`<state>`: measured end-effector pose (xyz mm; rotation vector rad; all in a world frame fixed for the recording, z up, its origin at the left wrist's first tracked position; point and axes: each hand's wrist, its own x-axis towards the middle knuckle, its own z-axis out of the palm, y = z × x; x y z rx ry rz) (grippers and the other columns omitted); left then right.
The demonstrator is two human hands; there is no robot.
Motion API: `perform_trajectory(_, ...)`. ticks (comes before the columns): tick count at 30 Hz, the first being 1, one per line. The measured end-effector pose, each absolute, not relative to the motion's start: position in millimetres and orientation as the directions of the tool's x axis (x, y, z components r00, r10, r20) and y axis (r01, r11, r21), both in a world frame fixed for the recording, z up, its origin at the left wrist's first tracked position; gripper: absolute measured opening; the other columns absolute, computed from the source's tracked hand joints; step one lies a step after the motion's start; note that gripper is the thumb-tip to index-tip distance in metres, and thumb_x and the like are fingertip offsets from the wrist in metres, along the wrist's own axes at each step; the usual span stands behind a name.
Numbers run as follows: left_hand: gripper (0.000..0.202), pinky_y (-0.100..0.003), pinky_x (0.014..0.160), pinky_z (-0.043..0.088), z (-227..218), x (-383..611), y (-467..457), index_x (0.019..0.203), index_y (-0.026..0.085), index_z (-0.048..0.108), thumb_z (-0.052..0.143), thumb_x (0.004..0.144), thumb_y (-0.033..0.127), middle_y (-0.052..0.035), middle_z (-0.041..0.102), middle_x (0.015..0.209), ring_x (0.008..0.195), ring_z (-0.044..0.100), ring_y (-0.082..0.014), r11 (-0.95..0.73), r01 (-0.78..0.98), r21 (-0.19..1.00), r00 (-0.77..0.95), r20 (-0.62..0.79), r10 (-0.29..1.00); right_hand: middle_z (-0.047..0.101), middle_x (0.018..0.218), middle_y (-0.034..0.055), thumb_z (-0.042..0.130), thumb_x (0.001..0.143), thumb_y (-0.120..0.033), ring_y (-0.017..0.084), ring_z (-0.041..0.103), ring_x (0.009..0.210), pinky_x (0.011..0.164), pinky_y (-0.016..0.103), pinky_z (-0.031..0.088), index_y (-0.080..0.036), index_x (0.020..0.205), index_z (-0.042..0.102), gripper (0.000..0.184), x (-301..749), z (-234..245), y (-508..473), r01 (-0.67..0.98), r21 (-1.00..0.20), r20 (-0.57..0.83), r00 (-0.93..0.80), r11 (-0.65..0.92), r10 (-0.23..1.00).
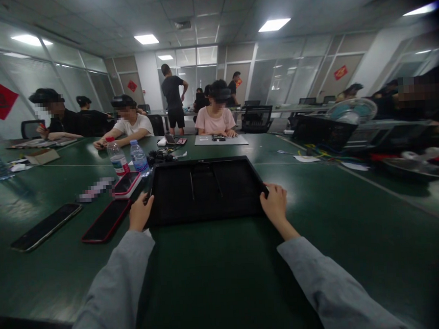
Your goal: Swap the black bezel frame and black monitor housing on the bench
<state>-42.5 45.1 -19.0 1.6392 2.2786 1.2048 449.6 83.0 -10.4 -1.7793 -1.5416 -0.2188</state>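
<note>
A wide, black, rectangular framed panel [173,199] lies in front of me, close to or on the green table. Its kind is hard to tell: a rim runs around it, and two thin pale lines cross its dark middle. At its left edge, my left hand [139,213] is closed on the frame, thumb on top. Gripping the opposite edge is my right hand [275,202], with its fingers partly hidden behind the frame. Left of the panel are a red-edged phone [106,222] and a pink-rimmed phone [128,183] on a white box.
The green table [210,278] also bears another dark phone [46,226], a red-capped bottle [118,157], a blue-labelled bottle [139,159] and black cables [162,156]. Across it, a person in pink [215,119] works at a grey board [221,140]. Wires and a fan [352,111] stand right.
</note>
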Motion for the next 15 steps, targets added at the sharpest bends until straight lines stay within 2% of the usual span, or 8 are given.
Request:
perform_trajectory(3,0.047,-0.038,0.1,0.048,-25,-45,49,0.126,0.016,0.066,0.056,0.093,0.048,-0.0144,0.072,0.12,0.114,0.066,-0.0266,0.088,0.713,0.696,-0.424,0.328,0.844,0.066,0.115,0.0162,0.047,0.092,-0.028,0.029,0.06,0.105,0.091,0.042,0.047,-0.012,0.136,0.055,0.048,468,-17,88,0.807,-0.581,0.345,0.364,-0.107,0.865)
perform_trajectory(5,0.049,-0.037,0.1,0.048,-27,-47,51,0.127,0.015,0.066,0.058,0.092,0.048,-0.0148,0.071,0.122,0.114,0.066,-0.026,0.068,0.685,0.725,-0.431,0.329,0.84,0.067,0.116,0.0149,0.045,0.094,-0.031,0.028,0.063,0.103,0.088,0.04,0.048,-0.016,0.138,0.054,0.047,472,-20,90,0.772,-0.62,0.271,0.375,-0.137,0.887)
perform_trajectory(8,0.05,-0.037,0.1,0.049,-30,-49,53,0.126,0.015,0.067,0.06,0.09,0.049,-0.0146,0.071,0.122,0.113,0.067,-0.0254,0.051,0.651,0.758,-0.439,0.321,0.839,0.066,0.121,0.0141,0.044,0.095,-0.033,0.028,0.063,0.107,0.089,0.04,0.048,-0.019,0.138,0.054,0.047,471,-22,90,0.762,-0.634,0.268,0.378,-0.133,0.886)
perform_trajectory(15,0.047,-0.038,0.099,0.05,-26,-47,52,0.125,0.015,0.066,0.06,0.09,0.046,-0.0149,0.073,0.116,0.111,0.068,-0.0261,0.049,0.628,0.777,-0.442,0.304,0.844,0.066,0.124,0.015,0.045,0.094,-0.034,0.029,0.062,0.112,0.093,0.042,0.048,-0.018,0.138,0.055,0.048,474,-24,92,0.739,-0.664,0.264,0.375,-0.115,0.889)
